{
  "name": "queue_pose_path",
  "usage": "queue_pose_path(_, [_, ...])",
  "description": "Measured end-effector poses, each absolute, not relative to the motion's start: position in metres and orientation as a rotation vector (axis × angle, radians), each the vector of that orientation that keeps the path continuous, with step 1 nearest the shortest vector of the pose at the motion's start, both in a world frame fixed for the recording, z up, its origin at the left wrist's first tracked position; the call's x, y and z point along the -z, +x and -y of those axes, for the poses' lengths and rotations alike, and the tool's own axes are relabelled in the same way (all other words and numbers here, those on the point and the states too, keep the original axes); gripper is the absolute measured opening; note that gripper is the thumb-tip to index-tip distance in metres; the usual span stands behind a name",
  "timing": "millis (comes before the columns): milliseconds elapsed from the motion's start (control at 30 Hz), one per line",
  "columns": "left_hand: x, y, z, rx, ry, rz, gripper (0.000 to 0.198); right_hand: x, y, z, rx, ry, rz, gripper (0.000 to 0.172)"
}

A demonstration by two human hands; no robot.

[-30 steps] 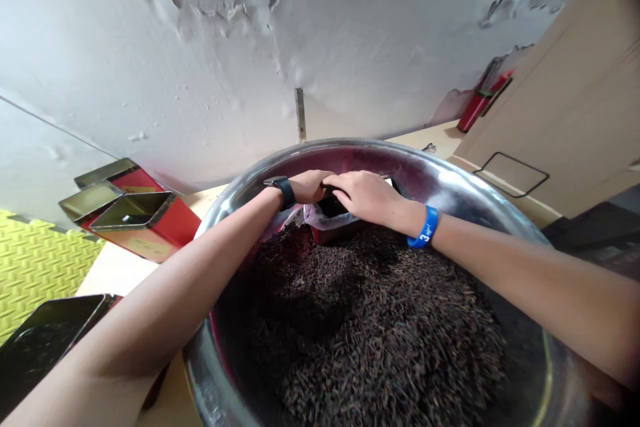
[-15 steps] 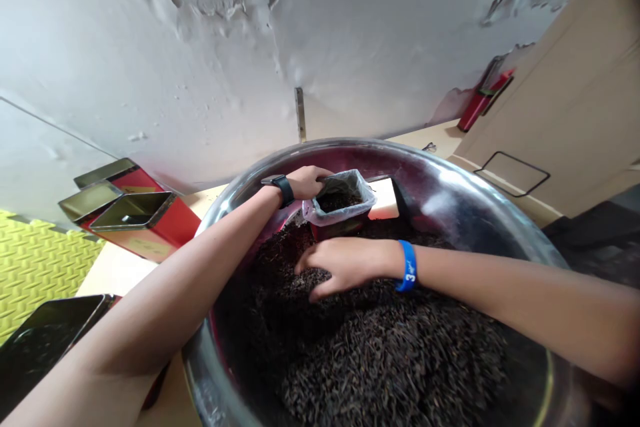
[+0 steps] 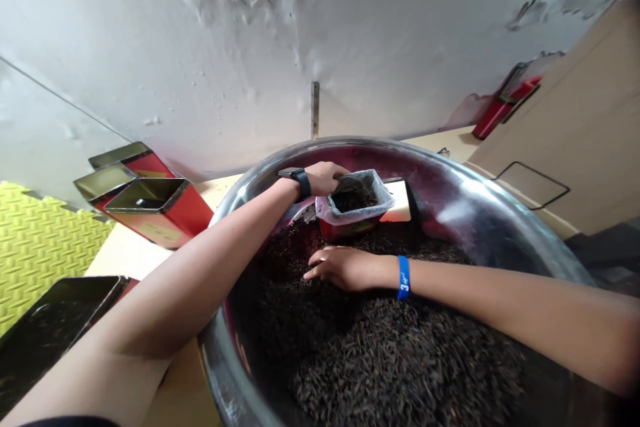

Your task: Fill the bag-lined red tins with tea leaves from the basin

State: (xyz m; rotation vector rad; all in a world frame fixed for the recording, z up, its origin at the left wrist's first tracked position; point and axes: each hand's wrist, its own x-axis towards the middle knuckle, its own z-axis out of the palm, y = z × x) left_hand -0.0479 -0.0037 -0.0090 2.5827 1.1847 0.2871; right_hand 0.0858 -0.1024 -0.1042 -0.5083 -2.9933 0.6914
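While tea (image 3: 400,360) fills it, bowl (image 3: 475,213): round, shiny steel.
Left hand (image 3: 325,178): clamped on red tin (image 3: 340,228) (crinkly plastic liner (image 3: 374,195)).
Right hand (image 3: 345,267): fingers loose, flat on twiggy tea.

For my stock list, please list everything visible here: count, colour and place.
basin: one, silver metal, centre
loose leaves: one heap, dark brown, inside the basin
lined tin: one, red, clear liner, far side of basin
open tins: three, red, left of the basin
near tin: one, red, lower left
far tin: one, red, by the wall, right
mat: one, yellow, far left
carton: one, tan, right
left hand: one, black watch, grips the lined tin's rim
right hand: one, blue wristband, open on the loose leaves
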Motion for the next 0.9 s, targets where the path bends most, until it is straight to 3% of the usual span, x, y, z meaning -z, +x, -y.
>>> queue_pose_path(167, [0.006,-0.048,0.005,-0.259,2.563,-1.216,0.046,0.112,0.083,0.102,-0.741,-0.483,2.883,0.023])
queue_pose_path(567, [0.007,-0.049,0.005,-0.273,2.531,-1.201,0.047,0.111,0.081,0.105,-0.813,-0.517,2.779,0.014])
queue_pose_path(900, [0.007,-0.050,0.003,-0.260,2.558,-1.252,0.042,0.041,0.084,0.094,-0.916,-0.612,2.604,0.017])
